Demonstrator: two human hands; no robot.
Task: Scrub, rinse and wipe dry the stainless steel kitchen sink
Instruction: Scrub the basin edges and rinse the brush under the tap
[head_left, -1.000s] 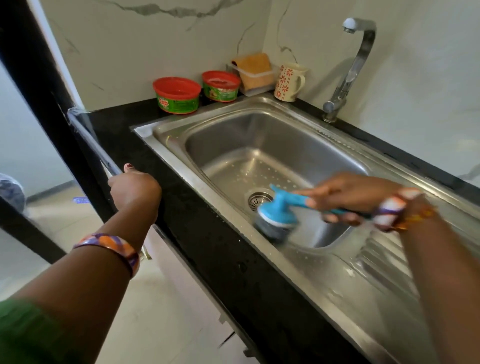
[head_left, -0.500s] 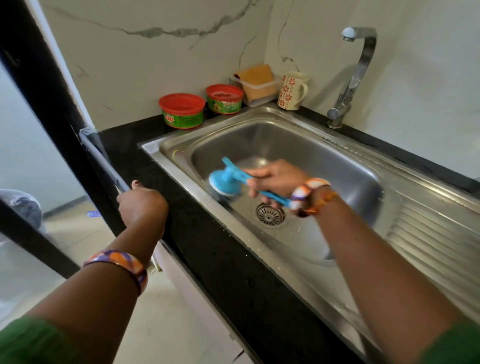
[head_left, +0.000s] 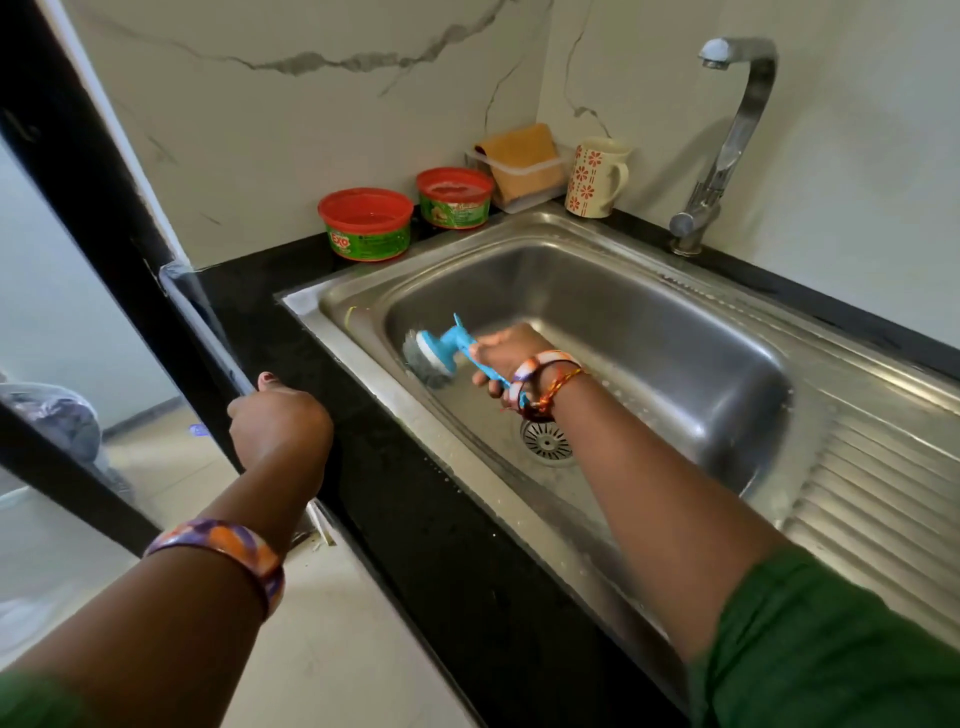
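I am gripping the blue handle of the brush in my right hand, fingers curled round it, and its grey scrubbing head is pressing against the sink wall just left of that hand. The drain is lying just below my wrist. My left hand is curling over the black counter edge, holding on. Beyond my right hand, two red tubs, a cloth, a mug and the tap are standing along the wall

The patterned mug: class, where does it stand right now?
In the head view, the patterned mug stands on the counter behind the sink, between the faucet and the orange cloth.
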